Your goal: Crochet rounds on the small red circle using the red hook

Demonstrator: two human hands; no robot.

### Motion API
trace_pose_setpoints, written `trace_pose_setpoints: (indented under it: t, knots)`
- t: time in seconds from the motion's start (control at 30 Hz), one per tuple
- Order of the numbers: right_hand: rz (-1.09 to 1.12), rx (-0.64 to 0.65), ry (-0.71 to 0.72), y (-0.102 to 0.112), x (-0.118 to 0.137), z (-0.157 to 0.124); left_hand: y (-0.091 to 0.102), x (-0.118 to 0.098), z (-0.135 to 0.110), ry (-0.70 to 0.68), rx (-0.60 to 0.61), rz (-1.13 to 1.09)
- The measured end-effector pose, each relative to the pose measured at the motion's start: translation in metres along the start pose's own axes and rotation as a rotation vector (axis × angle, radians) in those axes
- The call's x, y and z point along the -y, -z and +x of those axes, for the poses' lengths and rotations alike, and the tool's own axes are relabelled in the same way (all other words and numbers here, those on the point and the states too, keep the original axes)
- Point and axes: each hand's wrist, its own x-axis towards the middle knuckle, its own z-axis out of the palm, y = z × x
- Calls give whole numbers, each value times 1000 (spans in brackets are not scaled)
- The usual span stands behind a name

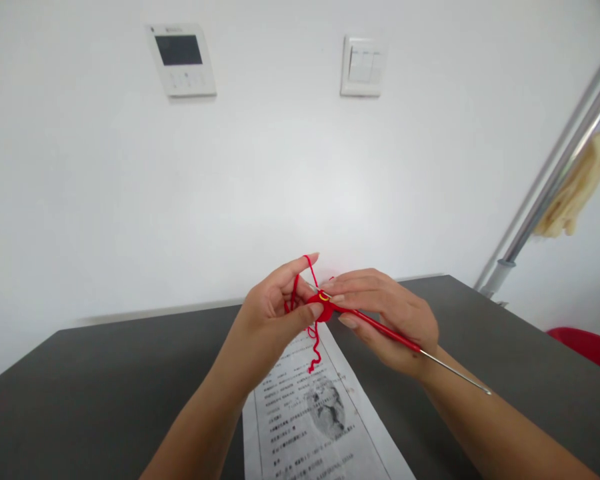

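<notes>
My left hand (285, 300) pinches a small red crochet piece (322, 311) between thumb and fingers. Red yarn (312, 272) runs over its raised index finger, and a loose tail (315, 357) dangles below the piece. A small yellow ring, perhaps a stitch marker (324, 297), shows on the piece. My right hand (390, 313) is closed on a crochet hook (383, 327) with a red grip and a metal hook at each end. One end of the hook meets the piece; the other points down to the right. The fingers partly cover the contact between hook and yarn.
A printed paper sheet (305, 417) with a grey picture lies beneath my hands on the dark table (130, 387). Behind rises a white wall with a panel (183, 60) and a switch (362, 67). At right are a metal pole (555, 173), cream cloth (580, 187) and a red object (587, 347).
</notes>
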Motion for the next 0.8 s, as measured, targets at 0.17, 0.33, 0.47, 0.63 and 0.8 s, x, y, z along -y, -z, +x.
trace_pose_setpoints:
  t: [0.17, 0.33, 0.47, 0.63, 0.8]
  knots:
    - [97, 4, -47, 0, 0, 1, 7, -5, -1, 54, 77, 110]
    - [188, -18, -154, 1, 0, -1, 7, -11, -4, 11, 72, 180]
    - [232, -49, -228, 1, -2, -5, 3, -13, -4, -50, 9, 204]
    - [248, -46, -233, 0, -3, -6, 2, -11, -2, -92, -25, 212]
    - [233, -44, -222, -1, -3, -5, 0, -15, -2, -68, -26, 229]
